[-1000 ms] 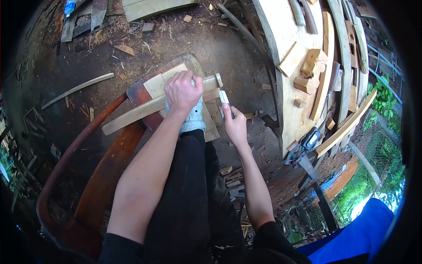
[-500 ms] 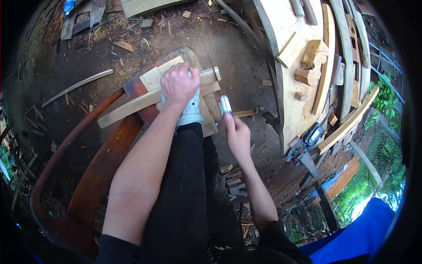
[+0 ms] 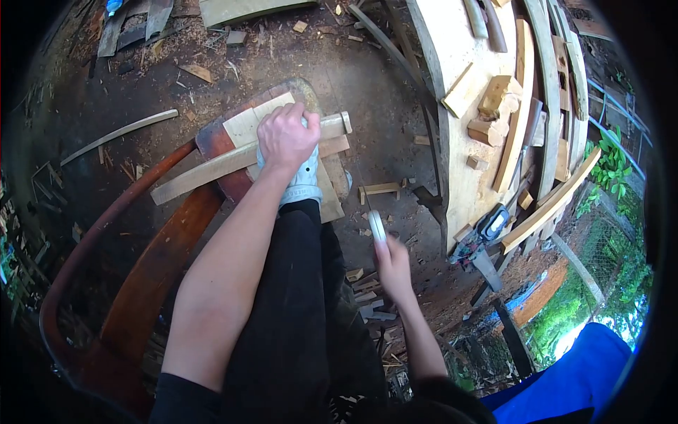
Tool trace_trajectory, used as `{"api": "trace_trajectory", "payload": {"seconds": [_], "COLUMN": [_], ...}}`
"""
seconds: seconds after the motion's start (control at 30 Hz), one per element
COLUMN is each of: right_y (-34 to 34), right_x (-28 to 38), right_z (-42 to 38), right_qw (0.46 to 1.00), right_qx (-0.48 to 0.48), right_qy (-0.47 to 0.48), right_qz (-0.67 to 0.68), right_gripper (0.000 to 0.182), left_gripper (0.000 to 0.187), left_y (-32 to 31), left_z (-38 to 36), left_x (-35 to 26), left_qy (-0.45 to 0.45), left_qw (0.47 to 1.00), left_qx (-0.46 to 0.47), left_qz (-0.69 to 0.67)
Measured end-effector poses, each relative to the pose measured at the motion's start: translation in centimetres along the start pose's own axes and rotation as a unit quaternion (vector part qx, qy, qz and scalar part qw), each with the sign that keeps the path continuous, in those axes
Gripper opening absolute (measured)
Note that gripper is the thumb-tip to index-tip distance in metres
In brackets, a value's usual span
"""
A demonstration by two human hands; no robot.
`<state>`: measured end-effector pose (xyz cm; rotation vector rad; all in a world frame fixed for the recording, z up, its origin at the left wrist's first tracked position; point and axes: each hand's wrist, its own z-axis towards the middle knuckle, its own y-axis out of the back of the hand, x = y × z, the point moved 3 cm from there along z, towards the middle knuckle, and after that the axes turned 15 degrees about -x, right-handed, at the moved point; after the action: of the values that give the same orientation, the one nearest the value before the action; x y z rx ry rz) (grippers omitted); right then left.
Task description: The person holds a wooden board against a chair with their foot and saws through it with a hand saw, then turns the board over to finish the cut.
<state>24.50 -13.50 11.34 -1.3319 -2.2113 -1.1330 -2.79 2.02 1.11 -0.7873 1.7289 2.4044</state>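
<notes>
My left hand point(image 3: 288, 136) is closed around a long, slightly curved strip of wood point(image 3: 212, 168), pressing it down beside a light-coloured shoe point(image 3: 304, 180). Near the strip's right end a dark line runs across it. Beneath lies another wooden piece point(image 3: 333, 146), on a worn chair seat point(image 3: 233, 185) with pale boards on top. My right hand point(image 3: 393, 267) grips the white handle of what looks like a hand saw point(image 3: 376, 225), its blade seen almost edge-on as a thin line. That hand is low and to the right, apart from the strip's end.
A reddish-brown curved chair arm point(image 3: 106, 237) sweeps along the left. At right, a thick slab bench point(image 3: 462, 162) bears wood blocks point(image 3: 500, 95), curved strips and a power tool point(image 3: 492, 222). Offcuts, shavings and a small wooden piece point(image 3: 379, 189) lie on the dirt floor.
My right hand has drawn the saw back, down and slightly right, away from the wood. My left hand and the strip stay in place; the view shifts slightly.
</notes>
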Motion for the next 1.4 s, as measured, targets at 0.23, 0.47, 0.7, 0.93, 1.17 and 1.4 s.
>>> {"api": "trace_trajectory", "payload": {"seconds": [0.23, 0.47, 0.7, 0.93, 1.17, 1.4], "right_y": [-10.1, -7.3, -3.3, -2.3, -3.3, -2.3], "right_x": [2.1, -5.8, -6.4, -7.3, -6.9, -4.1], "right_z": [17.7, 11.1, 6.6, 4.5, 4.9, 4.6], "right_qw": [0.990, 0.985, 0.989, 0.991, 0.989, 0.990], "right_qx": [-0.101, -0.076, -0.063, -0.069, -0.081, -0.088], "right_qy": [-0.076, -0.087, -0.080, -0.066, -0.041, 0.003], "right_qz": [-0.063, 0.131, 0.104, 0.092, 0.121, 0.107], "right_gripper": [0.064, 0.056, 0.051, 0.050, 0.049, 0.046], "left_gripper": [0.021, 0.023, 0.021, 0.022, 0.022, 0.024], "left_y": [0.3, 0.0, 0.2, 0.4, 0.5, 2.4], "left_z": [0.0, -0.4, -0.3, -0.3, -0.4, -1.3], "left_x": [-0.3, -0.1, -0.2, -0.4, -0.4, 0.7], "left_qy": [-0.001, 0.003, 0.000, 0.000, -0.004, 0.058], "left_qw": [1.000, 1.000, 1.000, 1.000, 1.000, 0.993], "left_qx": [-0.004, 0.005, -0.013, -0.017, -0.020, -0.053], "left_qz": [0.020, 0.020, 0.015, 0.015, 0.005, -0.092]}}
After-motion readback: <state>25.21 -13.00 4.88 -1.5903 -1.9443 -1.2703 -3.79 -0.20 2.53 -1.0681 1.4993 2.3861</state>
